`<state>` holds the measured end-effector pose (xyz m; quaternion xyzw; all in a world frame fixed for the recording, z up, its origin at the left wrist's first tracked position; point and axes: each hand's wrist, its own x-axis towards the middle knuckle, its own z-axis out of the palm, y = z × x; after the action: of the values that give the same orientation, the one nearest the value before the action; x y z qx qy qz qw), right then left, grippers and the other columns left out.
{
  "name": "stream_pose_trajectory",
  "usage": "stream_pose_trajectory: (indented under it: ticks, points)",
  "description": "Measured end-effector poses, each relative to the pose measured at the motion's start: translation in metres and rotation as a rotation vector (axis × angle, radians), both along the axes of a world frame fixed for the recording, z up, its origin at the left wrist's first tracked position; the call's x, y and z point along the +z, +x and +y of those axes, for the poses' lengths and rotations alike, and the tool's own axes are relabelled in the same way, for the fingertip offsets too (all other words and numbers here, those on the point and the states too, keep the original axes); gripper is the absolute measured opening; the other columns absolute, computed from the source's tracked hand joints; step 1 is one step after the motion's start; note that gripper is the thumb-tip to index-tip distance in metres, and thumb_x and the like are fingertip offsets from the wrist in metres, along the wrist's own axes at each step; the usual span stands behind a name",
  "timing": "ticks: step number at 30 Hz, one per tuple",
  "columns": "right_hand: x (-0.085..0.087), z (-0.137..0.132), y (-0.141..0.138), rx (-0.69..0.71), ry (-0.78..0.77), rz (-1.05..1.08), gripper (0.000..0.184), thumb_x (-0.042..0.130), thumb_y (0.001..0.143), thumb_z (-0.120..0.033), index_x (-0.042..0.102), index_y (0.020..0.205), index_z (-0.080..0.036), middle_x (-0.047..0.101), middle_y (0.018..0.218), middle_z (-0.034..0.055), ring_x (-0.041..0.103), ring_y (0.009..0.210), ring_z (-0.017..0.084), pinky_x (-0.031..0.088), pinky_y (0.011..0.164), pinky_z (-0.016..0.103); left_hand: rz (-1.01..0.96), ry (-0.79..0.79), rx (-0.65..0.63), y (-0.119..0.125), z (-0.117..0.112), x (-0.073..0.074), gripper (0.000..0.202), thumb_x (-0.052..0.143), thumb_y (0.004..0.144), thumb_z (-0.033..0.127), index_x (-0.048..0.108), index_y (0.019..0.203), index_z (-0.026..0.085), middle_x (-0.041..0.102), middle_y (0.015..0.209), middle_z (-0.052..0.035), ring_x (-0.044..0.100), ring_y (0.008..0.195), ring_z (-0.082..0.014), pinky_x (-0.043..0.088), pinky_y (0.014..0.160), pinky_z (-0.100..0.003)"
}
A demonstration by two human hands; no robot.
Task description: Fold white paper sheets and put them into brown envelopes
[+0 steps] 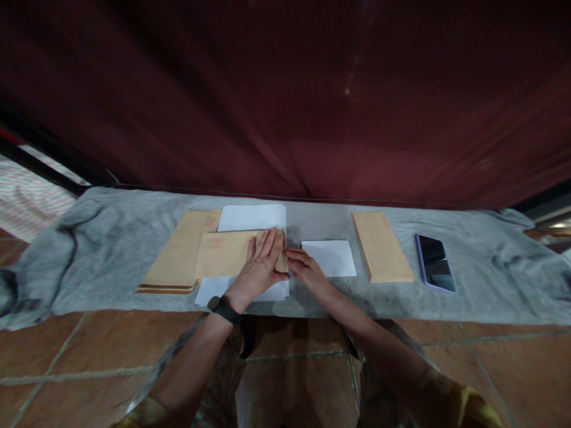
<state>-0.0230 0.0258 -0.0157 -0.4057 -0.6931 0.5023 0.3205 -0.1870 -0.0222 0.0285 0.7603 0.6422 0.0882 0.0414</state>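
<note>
Two flat brown stacks frame my view: left of centre, a stack of envelopes [178,255]. Beside it, my left hand [261,264] lies spread flat on a brown envelope [223,254] over white sheets [252,217]. My right hand [306,268] pinches its end. Rightward: white paper [330,257], an envelope pile [381,245], a glossy phone [435,263].

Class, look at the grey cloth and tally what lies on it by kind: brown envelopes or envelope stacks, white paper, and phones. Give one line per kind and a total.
Brown envelopes: 3 groups – stack at left, envelope under the left hand, stack at right
White paper: 2 – sheets under that envelope, small sheet
Phone: 1
Total: 6
</note>
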Motion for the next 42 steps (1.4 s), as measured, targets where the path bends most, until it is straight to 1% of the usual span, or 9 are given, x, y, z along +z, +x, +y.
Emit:
stream_pose_trajectory:
  ticks: [4,7,13,18,22,28,33,38,42]
  points:
    - [0.019,0.005,0.013,-0.045,-0.176,0.173,0.032,0.05,0.092,-0.032,0.077,0.106,-0.022,0.071,0.123,0.0081,0.066,0.113,0.023,0.054,0.097,0.038,0.049,0.123,-0.058,0.007,-0.001,0.012,0.098,0.072,0.083,0.039,0.016,0.16,0.017,0.012,0.167,-0.0173,0.005,0.155,-0.0334,0.009,0.124,-0.059]
    - [0.034,0.007,0.019,-0.116,-0.316,0.38,0.029,0.059,0.084,-0.039,0.079,0.095,-0.021,0.076,0.109,0.0069,0.068,0.105,0.023,0.052,0.096,0.038,0.087,0.152,-0.101,0.014,-0.002,0.015,0.096,0.071,0.084,0.04,0.016,0.16,0.016,0.014,0.167,-0.0181,0.007,0.155,-0.0339,0.008,0.123,-0.061]
    - [0.048,0.009,0.022,-0.251,-0.514,0.56,0.023,0.08,0.065,-0.04,0.079,0.078,-0.021,0.076,0.077,0.0023,0.067,0.078,0.019,0.05,0.076,0.031,0.101,0.195,-0.125,0.027,-0.006,0.01,0.102,0.07,0.083,0.052,0.014,0.16,0.015,0.012,0.167,-0.0191,0.008,0.155,-0.0351,0.007,0.123,-0.063]
    - [0.042,0.012,0.024,-0.272,-0.471,0.507,0.027,0.081,0.064,-0.041,0.079,0.083,-0.022,0.073,0.073,-0.0011,0.06,0.066,0.014,0.046,0.065,0.027,0.047,0.159,-0.086,0.03,-0.007,0.008,0.114,0.074,0.073,0.064,0.014,0.16,0.024,0.008,0.168,-0.0183,0.007,0.154,-0.0396,0.006,0.119,-0.068]
    - [0.034,0.014,0.023,-0.305,-0.464,0.504,0.024,0.081,0.061,-0.037,0.077,0.08,-0.022,0.07,0.069,-0.0035,0.054,0.06,0.011,0.042,0.06,0.025,-0.016,0.096,-0.055,0.024,-0.007,0.01,0.121,0.076,0.067,0.069,0.011,0.161,0.026,0.006,0.168,-0.0185,0.007,0.154,-0.041,0.009,0.118,-0.069]
    - [0.032,0.014,0.024,-0.272,-0.473,0.57,0.024,0.079,0.062,-0.031,0.075,0.084,-0.023,0.072,0.078,-0.0015,0.062,0.072,0.014,0.047,0.07,0.026,-0.103,-0.001,0.007,0.005,-0.006,0.012,0.128,0.079,0.066,0.067,0.003,0.161,0.027,0.004,0.168,-0.0203,0.008,0.154,-0.0415,0.01,0.118,-0.069]
    - [0.031,0.015,0.027,-0.19,-0.434,0.525,0.024,0.076,0.066,-0.03,0.077,0.089,-0.024,0.071,0.081,-0.0015,0.061,0.073,0.014,0.046,0.069,0.026,-0.211,-0.12,-0.024,-0.006,-0.004,0.012,0.133,0.08,0.065,0.065,-0.007,0.16,0.029,0.003,0.168,-0.0203,0.009,0.154,-0.038,0.01,0.119,-0.066]
    - [0.032,0.016,0.029,-0.137,-0.361,0.493,0.025,0.076,0.067,-0.031,0.078,0.092,-0.026,0.074,0.094,-0.0006,0.063,0.084,0.016,0.047,0.079,0.029,-0.275,-0.209,-0.045,-0.012,-0.002,0.013,0.135,0.08,0.063,0.065,-0.008,0.159,0.029,0.002,0.168,-0.0205,0.005,0.154,-0.0387,0.011,0.119,-0.065]
    - [0.038,0.016,0.033,-0.09,-0.289,0.422,0.027,0.074,0.07,-0.031,0.079,0.096,-0.028,0.075,0.101,-0.0007,0.064,0.092,0.017,0.047,0.086,0.031,-0.256,-0.205,-0.052,-0.013,-0.003,0.009,0.14,0.083,0.059,0.065,-0.007,0.16,0.027,0.002,0.167,-0.0223,0.006,0.154,-0.0394,0.01,0.12,-0.064]
